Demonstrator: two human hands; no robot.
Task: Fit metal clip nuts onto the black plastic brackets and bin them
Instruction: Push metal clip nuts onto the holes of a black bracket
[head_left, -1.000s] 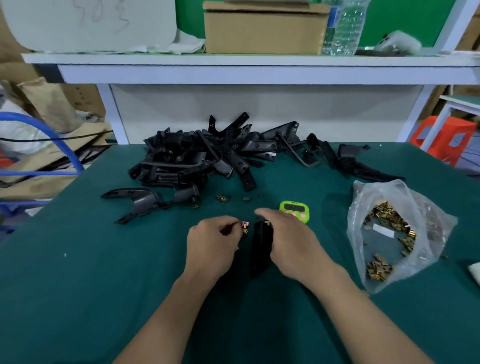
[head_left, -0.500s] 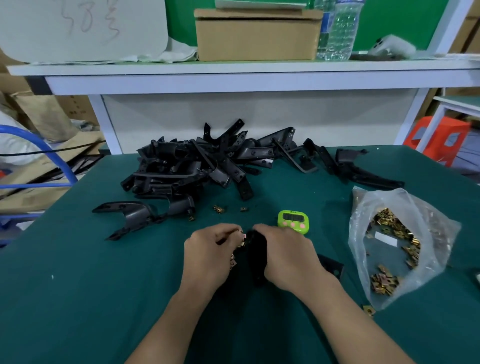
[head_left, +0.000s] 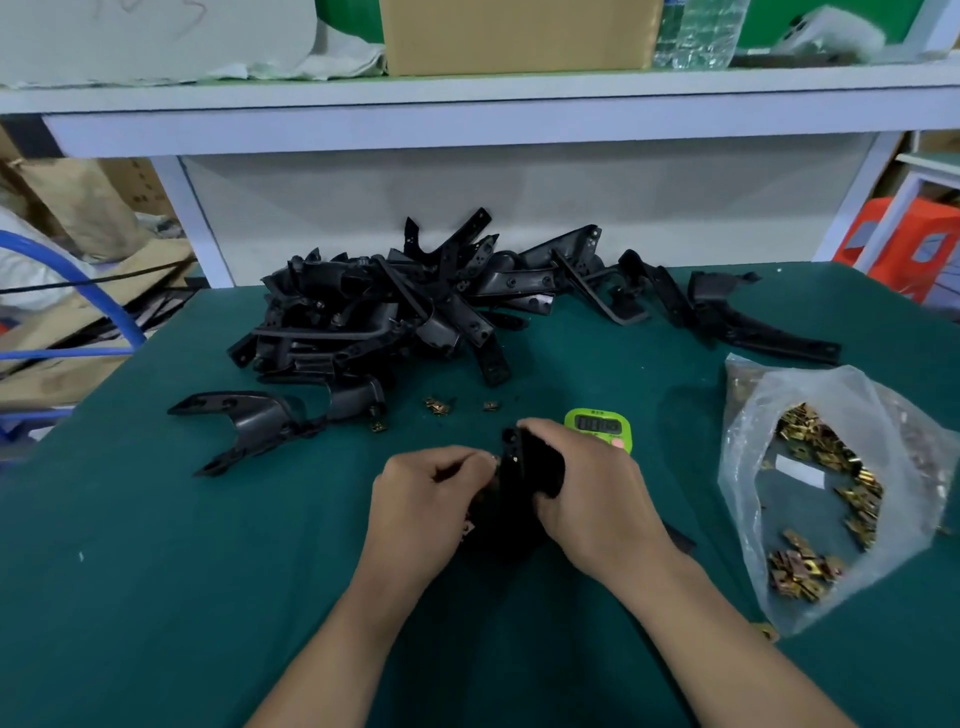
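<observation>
a black bracket (head_left: 535, 467) is grasped by the right hand (head_left: 597, 499), a clip nut (head_left: 492, 458) is pinched against it by the left hand (head_left: 421, 501), over the green bench (head_left: 156, 597).

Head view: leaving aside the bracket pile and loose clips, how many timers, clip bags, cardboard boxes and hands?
Timer: 1
Clip bag: 1
Cardboard box: 1
Hands: 2, left hand and right hand, at one bracket
Total: 5
</observation>
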